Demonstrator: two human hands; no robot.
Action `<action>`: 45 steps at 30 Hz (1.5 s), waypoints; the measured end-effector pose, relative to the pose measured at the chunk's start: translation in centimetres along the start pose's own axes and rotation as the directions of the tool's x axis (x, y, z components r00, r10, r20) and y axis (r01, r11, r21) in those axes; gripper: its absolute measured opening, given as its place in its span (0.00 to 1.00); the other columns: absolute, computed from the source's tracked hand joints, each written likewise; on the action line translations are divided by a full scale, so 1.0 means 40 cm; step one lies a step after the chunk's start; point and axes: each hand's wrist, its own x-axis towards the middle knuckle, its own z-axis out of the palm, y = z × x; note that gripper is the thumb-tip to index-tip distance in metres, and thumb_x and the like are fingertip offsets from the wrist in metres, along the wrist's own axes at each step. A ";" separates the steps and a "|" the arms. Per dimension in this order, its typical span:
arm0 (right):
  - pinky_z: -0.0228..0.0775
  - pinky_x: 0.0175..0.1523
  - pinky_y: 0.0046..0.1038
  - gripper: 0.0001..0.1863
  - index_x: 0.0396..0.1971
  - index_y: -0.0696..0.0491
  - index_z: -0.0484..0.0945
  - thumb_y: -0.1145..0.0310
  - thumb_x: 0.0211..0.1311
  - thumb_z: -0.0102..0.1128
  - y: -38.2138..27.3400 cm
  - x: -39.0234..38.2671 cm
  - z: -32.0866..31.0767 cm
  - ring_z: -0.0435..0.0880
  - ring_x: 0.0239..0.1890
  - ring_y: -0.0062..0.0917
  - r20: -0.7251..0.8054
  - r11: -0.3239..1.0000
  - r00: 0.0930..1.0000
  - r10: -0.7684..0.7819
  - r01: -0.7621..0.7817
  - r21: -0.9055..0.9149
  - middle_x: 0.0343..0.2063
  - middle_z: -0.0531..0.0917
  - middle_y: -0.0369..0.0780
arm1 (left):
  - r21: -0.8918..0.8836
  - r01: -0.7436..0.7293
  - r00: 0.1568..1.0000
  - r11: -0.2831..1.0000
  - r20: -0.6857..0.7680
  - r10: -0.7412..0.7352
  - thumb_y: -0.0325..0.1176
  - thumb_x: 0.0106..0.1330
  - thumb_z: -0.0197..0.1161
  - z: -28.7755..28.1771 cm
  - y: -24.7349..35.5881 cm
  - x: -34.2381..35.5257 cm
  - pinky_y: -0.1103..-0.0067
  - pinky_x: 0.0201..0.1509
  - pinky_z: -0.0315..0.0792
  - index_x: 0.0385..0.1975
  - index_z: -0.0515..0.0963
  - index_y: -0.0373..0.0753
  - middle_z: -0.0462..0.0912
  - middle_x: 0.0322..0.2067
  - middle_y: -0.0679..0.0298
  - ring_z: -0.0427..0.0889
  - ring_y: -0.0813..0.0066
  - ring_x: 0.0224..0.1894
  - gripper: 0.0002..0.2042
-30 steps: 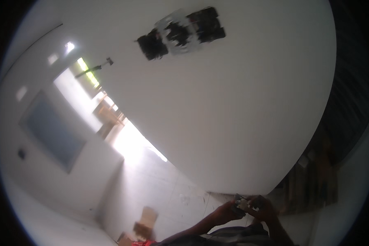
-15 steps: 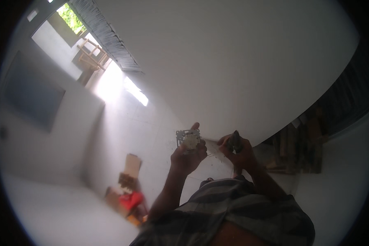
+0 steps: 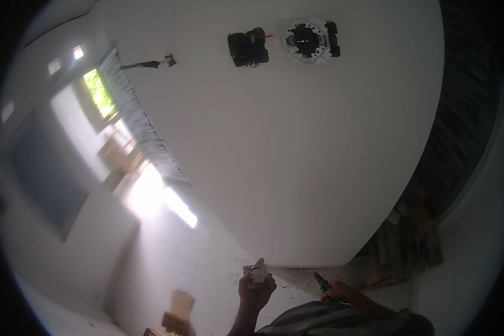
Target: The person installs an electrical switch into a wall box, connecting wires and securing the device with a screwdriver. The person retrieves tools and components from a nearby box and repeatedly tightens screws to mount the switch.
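Low before the white wall (image 3: 297, 162), a metal-framed fitting (image 3: 256, 276) is grasped in the left hand (image 3: 255, 295) – by its edges, seemingly to leave its face uncovered – while a dark tool (image 3: 321, 281) is clasped, tip outward, in the right hand (image 3: 337, 292).

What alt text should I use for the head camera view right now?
A person's left hand holds a small metal-framed fitting, while the right hand grips a dark pointed tool near a white wall. Higher on the wall are a dark box and a pale frame with a dark centre.
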 end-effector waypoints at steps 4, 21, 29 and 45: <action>0.77 0.43 0.33 0.16 0.32 0.58 0.87 0.61 0.51 0.72 0.080 -0.008 0.017 0.87 0.34 0.32 -0.056 0.998 0.998 -0.029 0.032 0.049 0.30 0.87 0.46 | 0.019 -0.056 0.998 0.998 -0.009 0.056 0.53 0.61 0.56 0.014 -0.029 -0.008 0.72 0.46 0.72 0.74 0.60 0.44 0.78 0.43 0.57 0.77 0.68 0.41 0.39; 0.80 0.35 0.33 0.14 0.39 0.67 0.81 0.73 0.60 0.55 -0.096 -0.128 -0.036 0.88 0.26 0.31 0.023 0.958 0.999 -0.031 0.024 0.285 0.31 0.89 0.47 | -0.138 -0.134 0.847 0.981 0.498 0.185 0.53 0.70 0.49 0.302 0.045 -0.004 0.72 0.44 0.69 0.76 0.51 0.41 0.77 0.42 0.52 0.76 0.67 0.39 0.38; 0.79 0.37 0.32 0.12 0.34 0.66 0.83 0.73 0.58 0.55 -0.065 -0.101 -0.037 0.88 0.28 0.30 0.002 0.973 0.996 -0.093 0.090 0.214 0.29 0.88 0.47 | -0.142 -0.187 0.829 0.972 0.507 0.234 0.53 0.70 0.49 0.290 0.036 0.001 0.71 0.45 0.70 0.76 0.51 0.38 0.77 0.43 0.50 0.77 0.65 0.40 0.38; 0.69 0.65 0.38 0.43 0.66 0.54 0.66 0.63 0.52 0.82 -0.369 -0.242 -0.044 0.76 0.60 0.39 -0.029 0.363 0.362 -0.932 0.932 -0.007 0.61 0.73 0.49 | 0.759 0.483 0.872 0.436 -0.372 -0.318 0.39 0.79 0.49 -0.062 -0.076 -0.021 0.80 0.24 0.68 0.69 0.66 0.41 0.83 0.40 0.57 0.79 0.76 0.26 0.22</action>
